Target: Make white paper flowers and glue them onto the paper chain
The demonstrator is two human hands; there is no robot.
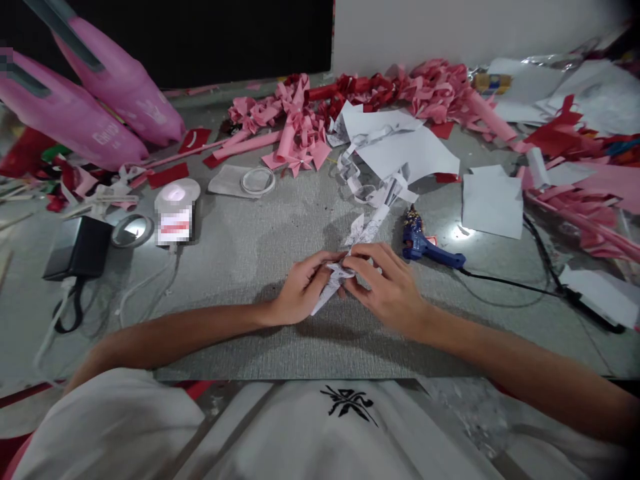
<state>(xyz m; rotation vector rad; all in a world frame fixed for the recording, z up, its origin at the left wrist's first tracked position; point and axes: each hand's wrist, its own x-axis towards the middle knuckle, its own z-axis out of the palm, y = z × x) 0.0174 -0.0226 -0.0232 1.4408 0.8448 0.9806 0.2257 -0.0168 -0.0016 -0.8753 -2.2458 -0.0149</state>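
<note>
Both of my hands close around a rolled white paper stick (373,227) with folded paper pieces on it, held slantwise over the grey table (240,267). My left hand (303,287) pinches it near its lower end, thumb against a folded white piece. From the other side, my right hand (387,280) presses its fingertips on the same spot; part of the folds is hidden under them. Just beyond the stick lies a curled white paper strip (367,190). A blue glue gun (430,252) rests to the right of my right hand.
Pink and red folded paper flowers (300,133) heap along the back, beside white sheets (405,143). At the left are pink bottles (75,113), a black box (80,247) and a tape roll (133,230). The glue gun's black cord (510,285) runs right.
</note>
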